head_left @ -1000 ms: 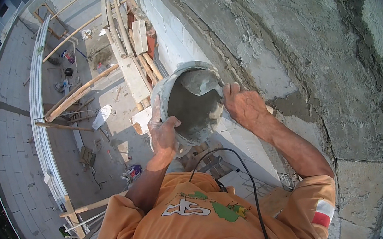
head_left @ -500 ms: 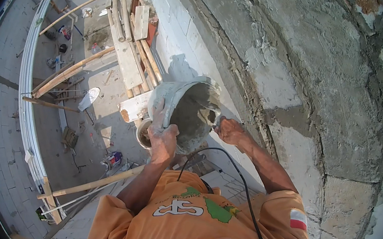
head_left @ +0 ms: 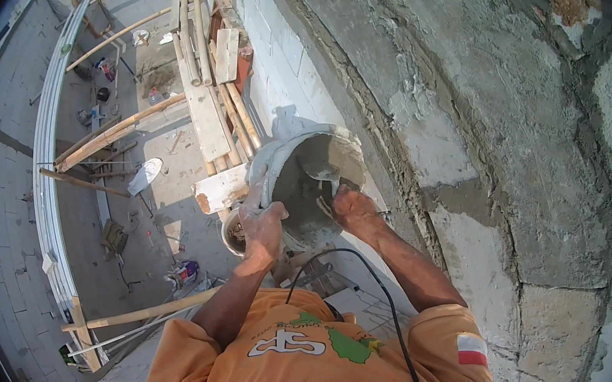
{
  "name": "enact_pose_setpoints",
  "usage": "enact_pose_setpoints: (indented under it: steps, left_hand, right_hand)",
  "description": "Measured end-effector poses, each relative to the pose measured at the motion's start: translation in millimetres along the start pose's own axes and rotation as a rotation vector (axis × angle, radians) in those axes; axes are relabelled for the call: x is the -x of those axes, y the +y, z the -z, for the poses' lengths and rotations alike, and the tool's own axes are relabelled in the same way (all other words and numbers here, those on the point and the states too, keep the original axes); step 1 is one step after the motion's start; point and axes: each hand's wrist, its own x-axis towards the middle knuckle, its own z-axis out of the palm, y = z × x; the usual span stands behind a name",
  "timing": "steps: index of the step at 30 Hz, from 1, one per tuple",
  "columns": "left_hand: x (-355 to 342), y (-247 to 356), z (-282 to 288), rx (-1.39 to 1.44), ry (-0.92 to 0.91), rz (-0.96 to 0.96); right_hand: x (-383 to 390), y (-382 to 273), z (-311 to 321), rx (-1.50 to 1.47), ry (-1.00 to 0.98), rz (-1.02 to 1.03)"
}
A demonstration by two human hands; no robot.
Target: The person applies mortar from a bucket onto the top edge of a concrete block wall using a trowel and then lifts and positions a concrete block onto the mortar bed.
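My left hand (head_left: 260, 224) grips the rim of a mortar-caked bucket (head_left: 297, 184), tilted with its mouth toward me. My right hand (head_left: 351, 208) reaches into the bucket's mouth and holds a trowel (head_left: 322, 169) whose blade lies inside against the grey mortar. The bucket is held close to a rough block wall (head_left: 483, 129) on my right, with patches of grey mortar on it.
Wooden planks and poles (head_left: 211, 87) form scaffolding along the wall below. A second small bucket (head_left: 233, 235) sits just under my left hand. Far below lie a paved floor with tools, a shovel (head_left: 143, 175) and long white pipes (head_left: 50, 186). A black cable (head_left: 382, 297) runs over my shoulder.
Both hands and the bucket have shifted slightly down and toward the wall; the right hand has moved from the bucket's rim into its mouth with the trowel.
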Motion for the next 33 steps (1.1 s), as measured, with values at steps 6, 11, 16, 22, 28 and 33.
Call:
enact_pose_setpoints:
  steps: [6, 11, 16, 22, 28, 33]
  left_hand:
    - [2.7, 14.1, 2.5, -0.121, 0.001, -0.018]
    - [-9.4, -5.9, 23.6, -0.147, 0.083, -0.087]
    - [-9.2, 17.8, 8.8, 0.142, 0.12, -0.017]
    - [-17.6, 2.1, 26.6, -0.141, 0.111, -0.135]
    - [-15.5, 9.6, 23.1, -0.204, 0.047, -0.042]
    - [-15.7, 8.1, 31.8, -0.39, 0.019, -0.331]
  right_hand:
    - [6.7, 69.1, -95.7, -0.181, -0.177, 0.598]
    - [-12.5, 3.5, 4.8, -0.009, -0.1, 0.077]
    - [-18.4, -14.8, 29.3, -0.008, -0.054, -0.018]
    - [-25.9, -0.5, 44.1, -0.003, -0.285, 0.121]
    - [-38.3, -51.4, 85.9, -0.402, -0.181, -0.128]
    - [-30.2, -65.3, 46.5, -0.191, -0.36, 0.053]
